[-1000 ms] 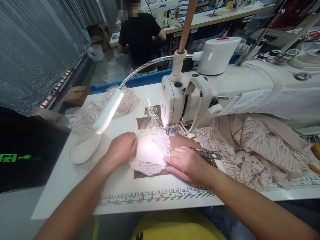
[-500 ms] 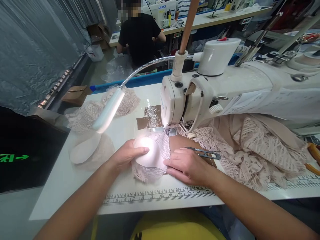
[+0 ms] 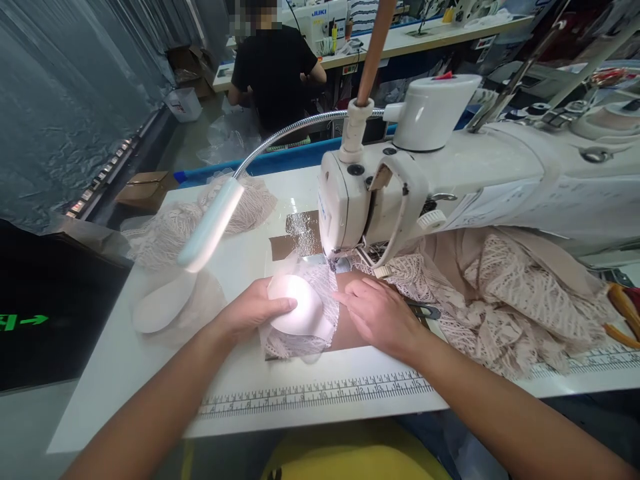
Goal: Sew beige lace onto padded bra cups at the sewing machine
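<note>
My left hand (image 3: 250, 310) grips a white moulded foam cup (image 3: 300, 315) that lies on a piece of beige lace (image 3: 320, 283) in front of the sewing machine (image 3: 450, 173). My right hand (image 3: 377, 313) rests flat on the lace and the brown patch just right of the cup, fingers stretched toward the needle area (image 3: 334, 257). A pair of thread snips (image 3: 425, 309) lies under the back of my right hand, mostly hidden.
A gooseneck lamp (image 3: 210, 223) shines over the table's left half. More lace is piled at the far left (image 3: 200, 217) and the right (image 3: 500, 293). Another foam cup (image 3: 163, 303) lies left. A ruler strip (image 3: 310, 393) runs along the front edge. A person in black (image 3: 275, 67) works behind.
My left hand lifted and turned the foam cup on the lace. My right hand slid up from the lace's lower edge toward the needle, covering the snips.
</note>
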A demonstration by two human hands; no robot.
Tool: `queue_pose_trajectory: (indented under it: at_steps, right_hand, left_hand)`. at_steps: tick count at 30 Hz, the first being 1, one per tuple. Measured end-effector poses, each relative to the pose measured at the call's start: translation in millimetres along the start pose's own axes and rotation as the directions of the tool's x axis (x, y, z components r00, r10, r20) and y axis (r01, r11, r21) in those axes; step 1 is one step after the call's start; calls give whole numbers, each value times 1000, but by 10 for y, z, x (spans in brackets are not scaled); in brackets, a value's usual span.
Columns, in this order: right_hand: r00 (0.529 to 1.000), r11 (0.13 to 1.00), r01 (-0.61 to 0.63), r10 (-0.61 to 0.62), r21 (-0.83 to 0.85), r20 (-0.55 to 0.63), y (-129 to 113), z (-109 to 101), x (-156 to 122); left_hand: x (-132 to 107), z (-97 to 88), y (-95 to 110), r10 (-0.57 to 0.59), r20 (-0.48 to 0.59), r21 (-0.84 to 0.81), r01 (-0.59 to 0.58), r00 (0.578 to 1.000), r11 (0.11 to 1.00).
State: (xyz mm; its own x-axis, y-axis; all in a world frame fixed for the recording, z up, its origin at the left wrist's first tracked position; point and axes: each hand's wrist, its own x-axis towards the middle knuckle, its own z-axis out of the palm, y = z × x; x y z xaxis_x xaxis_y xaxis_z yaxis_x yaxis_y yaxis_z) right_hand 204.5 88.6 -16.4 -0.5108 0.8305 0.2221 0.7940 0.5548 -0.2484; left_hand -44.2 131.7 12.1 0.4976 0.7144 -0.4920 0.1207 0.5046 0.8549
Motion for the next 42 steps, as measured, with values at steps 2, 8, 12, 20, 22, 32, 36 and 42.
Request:
queue_pose_trajectory:
  at_steps: [2, 8, 12, 20, 22, 32, 36, 42]
  right_hand:
    - [1000, 1000, -3, 3, 10, -5, -2, 4, -13]
    - [1000, 1000, -14, 14, 10, -22, -3, 15, -16]
    - [1000, 999, -19, 18, -35, -22, 5, 18, -3]
    - [996, 988, -91, 89, -122, -29, 10, 22, 92]
    - [994, 986, -107, 103, -132, -34, 7, 14, 91]
    - [982, 965, 184, -189, 188, 6, -45, -43, -17]
    - [981, 965, 192, -193, 178, -8, -43, -33, -12]
    - [978, 964, 211, -209, 164, -31, -43, -37, -9]
  left_hand:
    - [1, 0, 10, 5, 4, 5, -5, 1000, 1000]
    - [19, -14, -5, 5, 12, 15, -6, 1000, 1000]
    - [47, -24, -23, -3, -10, 25, 4, 1000, 1000]
    - [93, -17, 0, 63, -100, 87, -55, 993, 995]
    - [103, -24, -8, 96, -103, 107, -85, 990, 991]
    - [-90, -116, 103, 348, -186, 620, -165, 919, 767]
    - [-195, 6, 275, 699, -37, 932, -228, 714, 282]
    - [196, 261, 147, 564, 366, 914, -399, 741, -70]
